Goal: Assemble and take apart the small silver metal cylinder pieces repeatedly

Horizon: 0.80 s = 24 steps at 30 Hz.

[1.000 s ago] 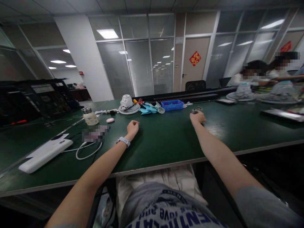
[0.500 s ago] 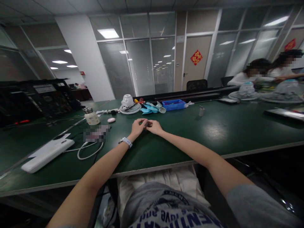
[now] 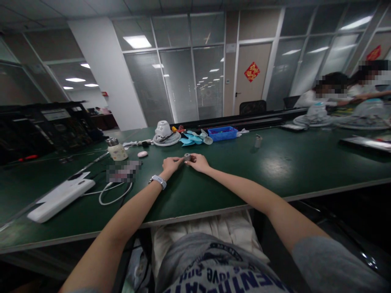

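A small grey metal cylinder (image 3: 187, 157), with what looks like a hole in its top, stands upright at the middle of the green table. My right hand (image 3: 199, 162) pinches it from the right between thumb and fingers. On its other side, my left hand (image 3: 172, 163) has a finger stretched toward the cylinder, its tip at or very near the side; whether it touches I cannot tell. Nothing shows in the left hand. Farther right stands another small metal cylinder (image 3: 258, 141) with a thin piece on top.
Behind my hands are a white fan housing (image 3: 163, 129), light-blue fan blades (image 3: 191, 139) and a blue basket (image 3: 222, 134). At left sit a jar (image 3: 117, 150), a pink oval object (image 3: 142, 154), a white power bank (image 3: 62, 200) and a cable (image 3: 104, 200). Two people work at the far right.
My left hand has drawn back left and slightly down, off the cylinder, which now shows plainly. My right hand stays around it in about the same place.
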Tool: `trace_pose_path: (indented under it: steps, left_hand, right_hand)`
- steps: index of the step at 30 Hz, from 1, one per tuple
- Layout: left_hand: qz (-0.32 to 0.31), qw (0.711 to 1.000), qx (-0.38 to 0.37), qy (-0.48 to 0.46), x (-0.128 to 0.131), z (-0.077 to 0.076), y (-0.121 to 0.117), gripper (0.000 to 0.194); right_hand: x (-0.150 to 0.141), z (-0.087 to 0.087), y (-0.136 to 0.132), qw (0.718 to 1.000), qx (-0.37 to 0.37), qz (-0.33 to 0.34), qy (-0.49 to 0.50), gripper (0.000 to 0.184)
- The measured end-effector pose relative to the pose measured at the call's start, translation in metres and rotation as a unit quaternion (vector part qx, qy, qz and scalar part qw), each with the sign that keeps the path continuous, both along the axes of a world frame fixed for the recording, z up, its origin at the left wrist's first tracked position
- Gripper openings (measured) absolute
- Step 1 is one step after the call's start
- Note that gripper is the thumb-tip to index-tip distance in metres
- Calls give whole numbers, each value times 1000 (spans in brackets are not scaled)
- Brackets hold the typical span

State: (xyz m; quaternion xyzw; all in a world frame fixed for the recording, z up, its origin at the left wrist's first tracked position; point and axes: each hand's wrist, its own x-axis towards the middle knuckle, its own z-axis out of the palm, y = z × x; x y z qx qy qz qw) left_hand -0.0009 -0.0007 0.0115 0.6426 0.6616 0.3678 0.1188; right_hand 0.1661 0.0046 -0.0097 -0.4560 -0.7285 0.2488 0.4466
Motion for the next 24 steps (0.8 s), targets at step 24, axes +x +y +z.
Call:
trace_pose_path:
  steps: [24]
  left_hand:
    - [-53,997,-6,62,0,-4,-4,26]
  right_hand:
    - [281,14,19,748,-77,-659,22,28]
